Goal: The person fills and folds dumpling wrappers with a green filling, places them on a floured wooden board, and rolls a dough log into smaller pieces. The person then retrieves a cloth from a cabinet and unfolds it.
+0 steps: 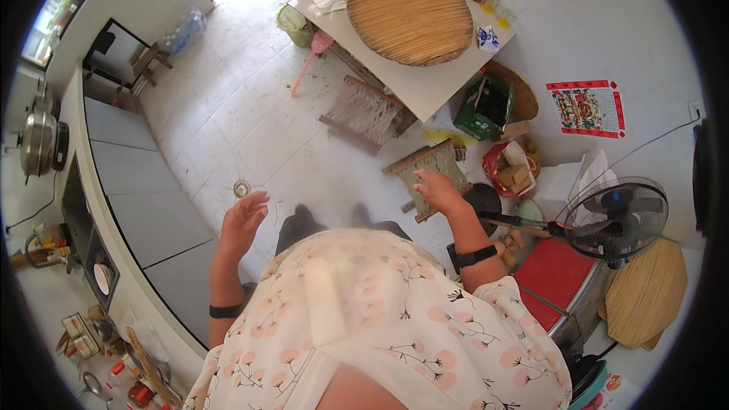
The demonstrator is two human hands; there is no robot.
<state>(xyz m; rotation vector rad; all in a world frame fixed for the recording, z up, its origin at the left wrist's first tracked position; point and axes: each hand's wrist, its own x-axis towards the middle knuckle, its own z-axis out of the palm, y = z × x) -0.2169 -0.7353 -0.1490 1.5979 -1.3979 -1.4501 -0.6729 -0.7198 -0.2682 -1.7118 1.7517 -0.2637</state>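
Observation:
My left hand (245, 219) is raised over the tiled floor, fingers a little bent and apart, with nothing in it. A round metal floor drain (241, 188) shows just beyond its fingertips. On the other side, my right hand (438, 191) hangs in the air, empty, its fingers spread. In the picture it overlaps a low stool with a woven seat (444, 168); touch cannot be told. Dark bands circle both wrists. Farther ahead, a round slatted mat (410, 16) lies on a pale table (424, 88).
Left runs a counter with a sink (102, 273) and a steel pot (39, 148). Another woven stool (364, 114) and a pink fly swatter (310, 62) are by the table. At right stand a green box (484, 108), a red bag (510, 168) and a black fan (615, 219).

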